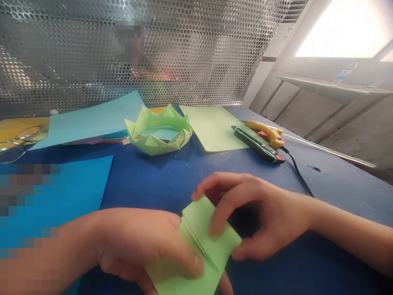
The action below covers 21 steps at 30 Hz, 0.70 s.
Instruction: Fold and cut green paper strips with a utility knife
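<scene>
A light green sheet of folded paper (184, 274) is held in front of me, low in the view, with layered creased flaps on its upper part. My left hand (138, 241) grips it from the left, thumb pressed on top and fingers underneath. On the far side, my right hand (258, 213) curls over the upper flap, its fingertips on the paper and its thumb at the right corner. Beyond the hands stands a green folded paper bowl (159, 133) with a pointed, petal-like rim.
On the blue table (172, 180) lie a light blue sheet (95, 116), a bright blue sheet (86, 188) and a pale green sheet (211, 125). A green utility knife (256, 143) rests beside a yellow glue gun (267, 133). Eyeglasses (18, 141) lie left. A perforated metal panel (190, 53) stands behind.
</scene>
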Available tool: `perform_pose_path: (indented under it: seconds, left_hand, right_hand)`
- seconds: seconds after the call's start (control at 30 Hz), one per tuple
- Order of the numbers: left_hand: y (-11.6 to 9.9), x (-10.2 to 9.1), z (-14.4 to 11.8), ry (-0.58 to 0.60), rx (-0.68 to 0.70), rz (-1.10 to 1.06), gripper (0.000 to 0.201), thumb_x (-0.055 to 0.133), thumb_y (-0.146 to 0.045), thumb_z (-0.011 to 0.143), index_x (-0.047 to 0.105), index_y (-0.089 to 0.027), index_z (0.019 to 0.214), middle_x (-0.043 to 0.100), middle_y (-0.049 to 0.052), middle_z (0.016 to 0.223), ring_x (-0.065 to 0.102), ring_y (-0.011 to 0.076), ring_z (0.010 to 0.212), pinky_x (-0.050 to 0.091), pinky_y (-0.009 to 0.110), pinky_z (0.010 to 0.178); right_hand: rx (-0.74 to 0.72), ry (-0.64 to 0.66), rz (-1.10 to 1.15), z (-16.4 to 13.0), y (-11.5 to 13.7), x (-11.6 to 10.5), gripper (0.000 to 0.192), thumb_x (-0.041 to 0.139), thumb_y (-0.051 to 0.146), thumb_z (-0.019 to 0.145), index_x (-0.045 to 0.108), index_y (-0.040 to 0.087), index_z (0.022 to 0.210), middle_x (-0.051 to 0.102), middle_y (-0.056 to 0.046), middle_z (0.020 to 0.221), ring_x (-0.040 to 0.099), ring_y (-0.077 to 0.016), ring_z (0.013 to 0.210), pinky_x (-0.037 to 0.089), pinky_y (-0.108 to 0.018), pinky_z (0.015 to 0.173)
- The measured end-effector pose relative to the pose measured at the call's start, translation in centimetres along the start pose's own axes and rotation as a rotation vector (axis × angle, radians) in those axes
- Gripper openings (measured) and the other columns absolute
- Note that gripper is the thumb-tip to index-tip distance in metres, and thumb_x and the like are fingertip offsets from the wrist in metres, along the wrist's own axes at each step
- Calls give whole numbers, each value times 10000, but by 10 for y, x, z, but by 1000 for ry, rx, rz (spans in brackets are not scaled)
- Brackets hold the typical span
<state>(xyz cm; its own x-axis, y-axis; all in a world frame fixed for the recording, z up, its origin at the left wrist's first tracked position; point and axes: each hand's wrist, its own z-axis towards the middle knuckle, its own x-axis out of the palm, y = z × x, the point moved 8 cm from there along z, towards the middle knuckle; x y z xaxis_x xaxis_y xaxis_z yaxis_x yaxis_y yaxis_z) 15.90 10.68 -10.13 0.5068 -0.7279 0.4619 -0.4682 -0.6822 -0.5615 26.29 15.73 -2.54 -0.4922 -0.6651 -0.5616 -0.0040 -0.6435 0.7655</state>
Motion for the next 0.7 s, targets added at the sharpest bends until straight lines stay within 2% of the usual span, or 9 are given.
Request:
perform_pose_path:
  seconds: [0.1, 0.2, 0.4, 0.57, 0.7]
  left_hand:
    - [2, 3, 0, 97, 28, -46, 366, 459, -113, 920, 784, -278, 953, 608, -35, 769, 580, 9, 587, 416, 53, 451]
    - [1, 7, -3, 169, 38, -53, 358, 469, -128, 941, 769, -300, 1036, 619, -53, 761, 593, -2, 563, 451, 57, 489]
    - [-2, 6, -8, 191, 60, -12, 374, 485, -143, 955, 735, -369, 1116, 656, -110, 748, 661, -36, 646, 425, 26, 483]
    - [-2, 9, -9, 206, 55, -28, 358, 474, -128, 970, 738, -325, 1111, 675, -101, 735, 654, -36, 614, 430, 33, 470]
    - [-2, 9, -10, 203, 40, 10, 329, 473, -200, 987, 695, -275, 1218, 739, -58, 847, 698, -5, 730, 439, 48, 489]
  right_hand:
    - [32, 10, 22, 0, -3, 3, 256, 847, 214, 736, 774, 126, 964, 646, -128, 1213, 670, -122, 884, 562, -242, 876]
    - [33, -5, 33, -1, -4, 3, 277, 863, 258, 731, 783, 140, 968, 649, -119, 1215, 659, -101, 835, 565, -215, 837]
    - [21, -3, 75, 1, 0, 4, 297, 880, 262, 733, 789, 109, 971, 643, -124, 1216, 667, -94, 854, 550, -171, 829]
    - [16, -5, 27, 0, 2, 3, 288, 883, 273, 723, 786, 102, 932, 646, -112, 1188, 649, -76, 824, 537, -151, 843]
    - [-6, -9, -11, 0, 3, 4, 258, 866, 259, 737, 765, 116, 926, 627, -95, 1173, 649, -84, 860, 534, -156, 849]
